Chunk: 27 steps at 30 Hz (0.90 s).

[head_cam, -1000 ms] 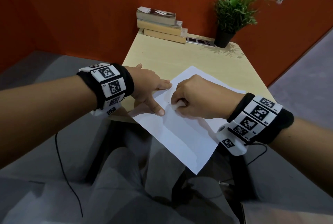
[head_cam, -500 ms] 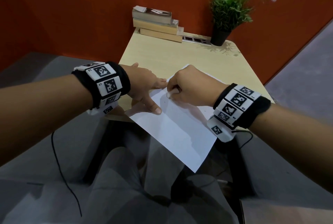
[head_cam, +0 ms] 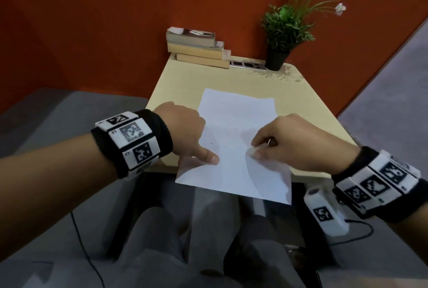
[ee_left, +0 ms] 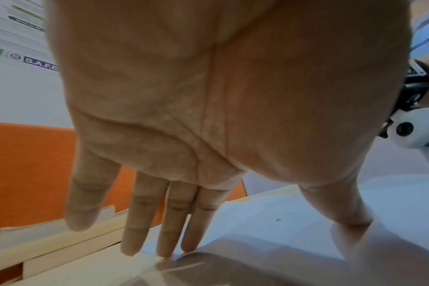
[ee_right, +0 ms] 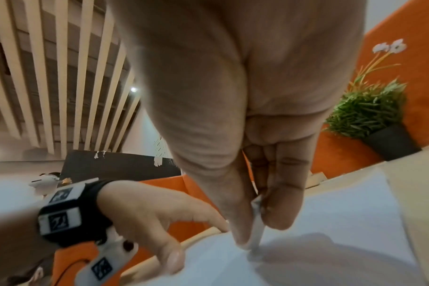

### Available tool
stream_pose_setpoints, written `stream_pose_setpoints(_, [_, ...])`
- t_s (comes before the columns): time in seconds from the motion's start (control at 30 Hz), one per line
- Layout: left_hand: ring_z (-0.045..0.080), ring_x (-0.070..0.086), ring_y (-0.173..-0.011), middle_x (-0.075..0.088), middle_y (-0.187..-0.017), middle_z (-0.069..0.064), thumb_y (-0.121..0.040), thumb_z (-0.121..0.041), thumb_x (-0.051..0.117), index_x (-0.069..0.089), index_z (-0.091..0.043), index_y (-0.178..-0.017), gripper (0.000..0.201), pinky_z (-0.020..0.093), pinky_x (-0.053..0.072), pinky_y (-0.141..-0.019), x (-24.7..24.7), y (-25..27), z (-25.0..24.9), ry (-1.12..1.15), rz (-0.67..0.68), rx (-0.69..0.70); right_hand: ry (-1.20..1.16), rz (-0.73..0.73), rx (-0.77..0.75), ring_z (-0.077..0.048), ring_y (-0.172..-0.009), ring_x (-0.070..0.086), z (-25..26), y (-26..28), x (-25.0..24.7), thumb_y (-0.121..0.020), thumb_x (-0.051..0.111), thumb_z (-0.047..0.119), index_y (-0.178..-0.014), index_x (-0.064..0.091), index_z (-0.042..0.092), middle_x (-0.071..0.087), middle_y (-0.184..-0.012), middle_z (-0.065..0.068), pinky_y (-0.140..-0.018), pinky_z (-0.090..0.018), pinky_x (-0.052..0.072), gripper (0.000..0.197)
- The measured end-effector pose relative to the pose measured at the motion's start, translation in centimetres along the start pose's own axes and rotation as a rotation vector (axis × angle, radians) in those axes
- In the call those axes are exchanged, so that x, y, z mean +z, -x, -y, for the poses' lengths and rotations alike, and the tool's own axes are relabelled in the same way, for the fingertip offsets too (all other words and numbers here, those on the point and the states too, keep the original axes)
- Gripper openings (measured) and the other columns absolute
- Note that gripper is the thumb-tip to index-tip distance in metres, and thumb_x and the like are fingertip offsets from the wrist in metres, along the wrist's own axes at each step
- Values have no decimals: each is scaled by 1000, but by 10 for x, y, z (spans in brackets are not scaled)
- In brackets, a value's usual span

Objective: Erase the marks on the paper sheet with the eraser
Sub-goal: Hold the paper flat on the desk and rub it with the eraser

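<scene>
Paper sheet (head_cam: pixel 234 148) lies on the near part of the light wooden table (head_cam: pixel 185 84), its near edge overhanging the table front. Left hand (head_cam: pixel 185 135) rests on the sheet's left side, fingers straight and spread, thumb pressed flat on the paper. Right hand (head_cam: pixel 294 142) pinches the white eraser (ee_right: pixel 256 230) between thumb and fingers, its tip down on the sheet. A small dark mark (ee_left: pixel 278 219) shows on the paper near the left thumb. At the table's far edge, well apart from the sheet: a stack of books (head_cam: pixel 196 49), a socket strip (head_cam: pixel 247 64), a potted plant (head_cam: pixel 284 33). An orange wall (head_cam: pixel 115 21) stands behind.
</scene>
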<state>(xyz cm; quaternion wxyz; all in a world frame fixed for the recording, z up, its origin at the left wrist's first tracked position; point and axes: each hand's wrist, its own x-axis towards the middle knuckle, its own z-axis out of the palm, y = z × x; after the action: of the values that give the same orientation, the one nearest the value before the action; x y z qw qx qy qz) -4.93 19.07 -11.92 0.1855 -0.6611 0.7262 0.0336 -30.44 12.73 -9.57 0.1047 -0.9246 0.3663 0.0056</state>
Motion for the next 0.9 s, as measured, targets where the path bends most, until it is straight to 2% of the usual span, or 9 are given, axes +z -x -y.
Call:
stream_pose_setpoints(0.07, [22,61,-92,58,-104,-5,-56,-109,27,58,-18,-106,108,44,52,-85,-5,5,-6,17,-29,-31,8,12,-4,1,-85,65,-2,6,9,-94,80,35,-120,81,26,79,-106,13,-69,-5,43,27])
stream_pose_setpoints(0.13, [23,56,-99,49,-111,-4,-62,-104,40,50,-20,-114,99,42,51,-82,-12,3,-6,47,-34,-30,18,8,-4,4,-76,60,-5,7,11,-95,78,32,-120,81,26,72,-96,16,-63,-6,40,26])
stream_pose_setpoints(0.23, [29,47,-135,41,-155,-1,-55,-105,50,38,-26,-150,124,50,43,-110,-16,-10,3,153,51,31,70,3,-20,8,-73,52,-12,3,7,-95,78,28,-118,81,26,63,-96,17,-62,-8,37,24])
stream_pose_setpoints(0.3, [26,17,-158,4,-175,-5,-62,-99,54,7,-30,-166,134,49,20,-127,-15,-16,4,194,146,51,72,-2,-20,5,-75,55,-16,-1,5,-95,77,27,-116,81,26,67,-96,16,-64,-9,39,21])
stream_pose_setpoints(0.37, [24,8,-160,-9,-174,-8,-69,-94,55,-5,-32,-166,131,46,12,-128,-12,-20,2,219,178,47,51,4,0,-1,-80,62,-19,-3,4,-95,77,30,-113,81,25,72,-94,15,-71,-17,50,19])
stream_pose_setpoints(0.47, [25,10,-160,-12,-173,-9,-68,-96,53,-9,-33,-166,131,47,14,-128,-9,-26,0,203,193,46,36,4,10,-8,-85,67,-19,-5,2,-95,77,33,-111,81,24,76,-94,12,-79,-29,58,19])
stream_pose_setpoints(0.63, [26,14,-159,-13,-174,-7,-64,-99,53,-11,-32,-165,138,50,20,-127,-9,-32,-1,162,223,31,91,22,-154,-1,-74,56,8,-21,4,-93,75,28,-109,80,22,69,-90,12,-67,-15,44,17])
stream_pose_setpoints(0.77, [24,14,-159,-13,-173,-8,-60,-100,53,-13,-32,-165,141,50,22,-125,-11,-31,-3,151,234,21,116,45,-172,-15,-83,66,19,-41,7,-91,71,30,-102,81,16,76,-90,0,-77,-38,59,20])
stream_pose_setpoints(0.9, [24,17,-159,-14,-173,-10,-59,-100,54,-13,-33,-164,141,50,25,-124,-9,-31,-4,153,239,11,158,26,-170,-22,-87,66,19,-51,10,-91,70,28,-102,82,17,76,-92,-1,-79,-43,60,19])
